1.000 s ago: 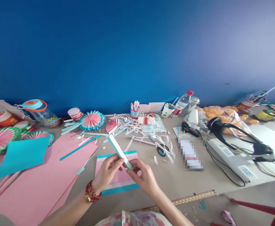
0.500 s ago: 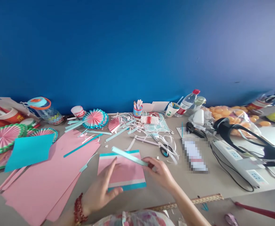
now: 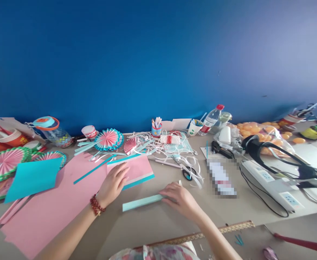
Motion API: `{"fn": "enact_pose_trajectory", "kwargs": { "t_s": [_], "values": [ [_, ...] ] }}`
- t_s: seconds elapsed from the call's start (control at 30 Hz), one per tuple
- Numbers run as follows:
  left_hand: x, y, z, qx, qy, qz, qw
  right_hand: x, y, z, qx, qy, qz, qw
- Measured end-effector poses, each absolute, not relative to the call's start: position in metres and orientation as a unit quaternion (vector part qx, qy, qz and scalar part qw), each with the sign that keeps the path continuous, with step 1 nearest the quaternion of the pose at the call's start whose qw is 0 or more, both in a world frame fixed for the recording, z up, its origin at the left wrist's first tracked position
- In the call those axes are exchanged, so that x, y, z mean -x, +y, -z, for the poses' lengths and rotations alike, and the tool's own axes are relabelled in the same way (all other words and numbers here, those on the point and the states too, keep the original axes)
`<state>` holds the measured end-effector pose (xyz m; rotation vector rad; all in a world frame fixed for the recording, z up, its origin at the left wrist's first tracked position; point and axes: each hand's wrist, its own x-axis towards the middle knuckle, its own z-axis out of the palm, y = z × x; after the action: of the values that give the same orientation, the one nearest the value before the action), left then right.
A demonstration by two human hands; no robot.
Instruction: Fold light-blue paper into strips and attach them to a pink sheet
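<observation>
My left hand [image 3: 114, 184] lies with its fingers stretched over the left part of a pink paper sheet [image 3: 139, 167] that has blue and white bands along its long edges. Between the thumb and fingers of my right hand [image 3: 180, 198] is the right end of a pale blue paper strip [image 3: 141, 203], which lies low over the bare tabletop in front of me. Scissors [image 3: 189, 174] rest beyond my right hand among curled white strips. Large pink paper sheets [image 3: 58, 202] lie to the left, with a blue sheet [image 3: 33, 178] on top.
Pleated paper rosettes [image 3: 108, 140] and paper scraps [image 3: 144, 144] line the back, near a pen cup [image 3: 156, 130] and a plastic bottle [image 3: 211, 121]. To the right are a power strip [image 3: 272, 186], a black head strap [image 3: 277, 155] and a blurred-out object [image 3: 222, 178]. A patterned ruler-like strip [image 3: 201, 234] lies at the front edge.
The pink sheet has moved away and to the left with my left hand on it. My right hand has brought the pale blue strip down toward me, off the sheet.
</observation>
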<state>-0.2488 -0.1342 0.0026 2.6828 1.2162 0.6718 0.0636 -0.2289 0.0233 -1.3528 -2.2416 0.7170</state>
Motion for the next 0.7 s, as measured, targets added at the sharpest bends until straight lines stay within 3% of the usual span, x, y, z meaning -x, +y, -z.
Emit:
{"fn": "enact_pose_trajectory", "kwargs": {
  "t_s": [0.17,0.23,0.33,0.7],
  "values": [
    [0.232,-0.185,-0.016,-0.931,0.301,-0.164,0.123,-0.081,-0.207,-0.021,0.533,-0.814,-0.153,0.173],
    [0.226,-0.201,-0.014,-0.928,0.316,-0.149,0.130,-0.098,-0.192,-0.023,0.611,-0.765,-0.077,0.188],
    [0.222,-0.212,-0.006,-0.912,0.354,-0.156,0.135,-0.121,-0.173,-0.022,0.674,-0.724,-0.016,0.145],
    [0.230,-0.217,-0.003,-0.891,0.392,-0.169,0.156,-0.097,-0.144,-0.016,0.606,-0.790,0.029,0.089]
  ]
}}
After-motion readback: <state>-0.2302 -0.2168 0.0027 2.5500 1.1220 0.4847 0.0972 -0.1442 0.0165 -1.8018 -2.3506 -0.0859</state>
